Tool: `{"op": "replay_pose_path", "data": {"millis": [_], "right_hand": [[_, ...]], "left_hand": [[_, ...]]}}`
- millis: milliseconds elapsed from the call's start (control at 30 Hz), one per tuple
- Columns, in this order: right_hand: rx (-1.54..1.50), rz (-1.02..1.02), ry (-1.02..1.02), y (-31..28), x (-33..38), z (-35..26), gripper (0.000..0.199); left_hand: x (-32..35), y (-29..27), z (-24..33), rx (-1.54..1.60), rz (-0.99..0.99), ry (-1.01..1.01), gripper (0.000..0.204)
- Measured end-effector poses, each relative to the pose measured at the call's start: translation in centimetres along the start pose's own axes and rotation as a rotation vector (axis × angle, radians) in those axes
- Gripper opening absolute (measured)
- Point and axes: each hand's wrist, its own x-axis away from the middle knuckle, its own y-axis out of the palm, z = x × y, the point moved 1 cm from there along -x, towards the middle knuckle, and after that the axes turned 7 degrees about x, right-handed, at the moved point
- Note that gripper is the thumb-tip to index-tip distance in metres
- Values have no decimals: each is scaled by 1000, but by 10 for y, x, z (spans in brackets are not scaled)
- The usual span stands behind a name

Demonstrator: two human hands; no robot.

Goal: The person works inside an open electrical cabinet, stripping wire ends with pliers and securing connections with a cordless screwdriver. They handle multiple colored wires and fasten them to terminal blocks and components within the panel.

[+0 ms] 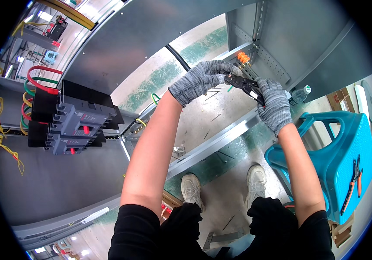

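Observation:
My left hand, in a grey knit glove, reaches up to the jaws of a black hand tool and pinches something small there, too small to make out. My right hand, also gloved, is closed around the tool's black handles. Both hands work just below an orange ribbed insulator fixed on a perforated metal rail inside a grey metal cabinet.
Two dark grey circuit breakers with red, green and yellow cables sit at left. A blue plastic stool at right carries orange-handled pliers. A clear bottle stands behind my right hand. My shoes rest on a littered floor.

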Motion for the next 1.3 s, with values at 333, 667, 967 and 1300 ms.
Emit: {"op": "replay_pose_path", "data": {"millis": [333,667,967,1300], "right_hand": [[-53,130,-29,7,3,-1,66],[-19,103,-17,5,4,-2,49],[-176,156,-28,19,6,-1,39],[-316,83,63,47,18,0,41]], "left_hand": [[2,2,-1,-33,63,-20,34],[3,2,-5,30,36,3,36],[4,-1,-3,-20,61,-28,38],[-9,3,-17,-71,65,-31,43]]}}
